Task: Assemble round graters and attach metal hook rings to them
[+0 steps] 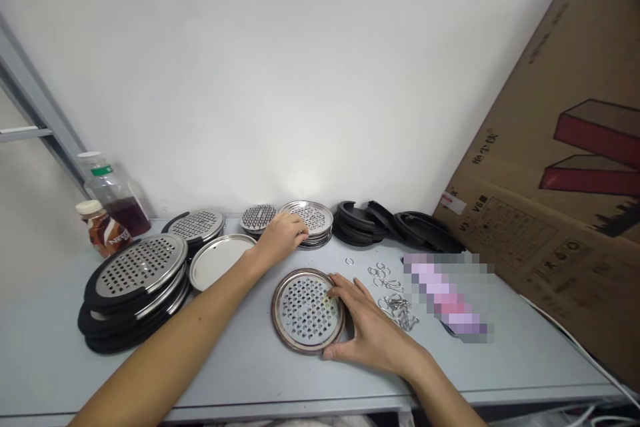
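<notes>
A round metal grater disc [306, 313] with a brownish rim lies on the table in front of me. My right hand [363, 320] grips its right edge, thumb at the near side and fingers over the perforated face. Farther back, my left hand [283, 238] has its fingers curled at the left front edge of a stack of silver grater discs [316, 219]. The thumb and what lies under those fingers are partly hidden. Just behind this hand sits a smaller coarse grater disc [257, 215]. A plain round metal plate [215, 263] lies beside my left forearm, which covers part of it.
Grater discs with black rims stand in a stack [135, 273] at left, with another stack [197, 225] behind. Bottles [103, 227] stand at the back left. Black ring parts [357, 223], loose metal clips [397, 310], a blurred purple item [447, 297] and a large carton [540, 213] occupy the right.
</notes>
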`<state>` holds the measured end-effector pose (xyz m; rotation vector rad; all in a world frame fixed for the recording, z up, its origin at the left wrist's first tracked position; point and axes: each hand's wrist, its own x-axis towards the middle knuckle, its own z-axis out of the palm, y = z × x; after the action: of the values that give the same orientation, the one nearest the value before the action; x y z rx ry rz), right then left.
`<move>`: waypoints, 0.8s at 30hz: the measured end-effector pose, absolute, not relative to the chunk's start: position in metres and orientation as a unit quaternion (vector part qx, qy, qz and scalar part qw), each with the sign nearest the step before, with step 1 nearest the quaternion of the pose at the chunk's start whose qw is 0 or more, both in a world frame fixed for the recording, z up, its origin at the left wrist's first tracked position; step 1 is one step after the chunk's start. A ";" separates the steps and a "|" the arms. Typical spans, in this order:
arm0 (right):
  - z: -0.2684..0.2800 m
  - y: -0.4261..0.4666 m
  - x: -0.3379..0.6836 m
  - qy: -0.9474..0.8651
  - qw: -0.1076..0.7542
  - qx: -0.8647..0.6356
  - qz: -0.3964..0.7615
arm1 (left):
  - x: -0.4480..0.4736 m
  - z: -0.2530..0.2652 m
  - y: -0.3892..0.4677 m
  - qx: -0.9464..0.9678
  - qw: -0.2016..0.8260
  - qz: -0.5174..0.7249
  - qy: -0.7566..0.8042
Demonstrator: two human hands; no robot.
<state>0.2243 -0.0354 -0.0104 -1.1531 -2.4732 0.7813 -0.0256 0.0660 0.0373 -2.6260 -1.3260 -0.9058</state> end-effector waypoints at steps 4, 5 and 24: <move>-0.011 -0.035 0.225 -0.862 0.156 -0.399 0.272 | -0.026 0.036 0.071 -0.825 0.009 -0.358 -0.437; -0.012 -0.035 0.225 -0.862 0.159 -0.397 0.272 | -0.027 0.037 0.072 -0.815 0.002 -0.378 -0.439; -0.021 -0.036 0.226 -0.817 0.261 -0.414 0.304 | -0.037 0.059 -0.007 -0.489 -0.457 -0.640 -0.378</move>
<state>0.2264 -0.0365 -0.0210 -1.1216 -2.2119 0.8231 -0.0374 -0.0071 0.0588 -2.2481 -1.7389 -2.9420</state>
